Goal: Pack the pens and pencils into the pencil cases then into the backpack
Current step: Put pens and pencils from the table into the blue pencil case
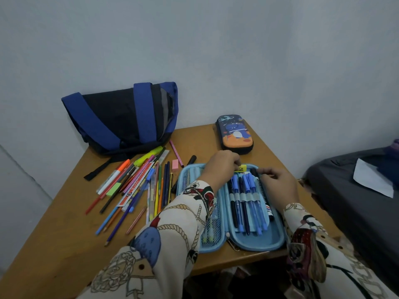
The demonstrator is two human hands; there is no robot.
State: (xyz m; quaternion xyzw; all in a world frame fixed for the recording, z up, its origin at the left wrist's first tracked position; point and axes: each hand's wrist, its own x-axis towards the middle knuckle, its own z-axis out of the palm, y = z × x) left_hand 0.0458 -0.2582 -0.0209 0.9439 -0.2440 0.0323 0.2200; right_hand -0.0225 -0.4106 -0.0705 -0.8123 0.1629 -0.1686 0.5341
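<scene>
Wooden table (64, 244) carries the open light-blue pencil case (274, 240): left hand (222, 167) pinches a small yellow item (241, 168), right hand (278, 182) curls on a black marker (264, 196), best pushed straight under the elastic band.

Open pencil case (254, 240): light blue, unzipped, lying flat at near table edge; left half mesh pocket, right half elastic band.
Pens in case (246, 203): several blue and black, side by side under elastic band, tips toward near edge.
Loose pens and pencils (138, 186): mixed colours, fanned in a pile on table left of open case; highlighter, erasers among them.
Second pencil case (235, 133): dark, dinosaur print, closed, far right of table.
Backpack (123, 117): blue and black, lying at far left corner against wall.
</scene>
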